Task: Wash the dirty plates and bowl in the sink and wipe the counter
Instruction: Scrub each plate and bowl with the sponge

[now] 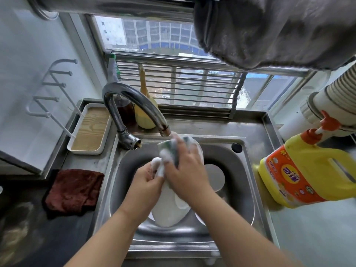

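Over the steel sink (248, 170), my left hand (146, 180) grips the left edge of a white plate (167, 205) that stands tilted on its rim. My right hand (186, 170) holds a green, foamy sponge (173, 149) against the plate's upper part. Suds cover my fingers. Another white dish (214, 177) lies in the basin to the right, partly behind my right hand. A further white rim (200, 218) shows low under my right forearm.
The curved faucet (133, 105) arches over the sink's back left. A dark red cloth (74, 191) lies on the left counter. A white tray (90, 130) sits behind it. A yellow detergent jug (306, 170) stands at the right. A grey towel (269, 29) hangs overhead.
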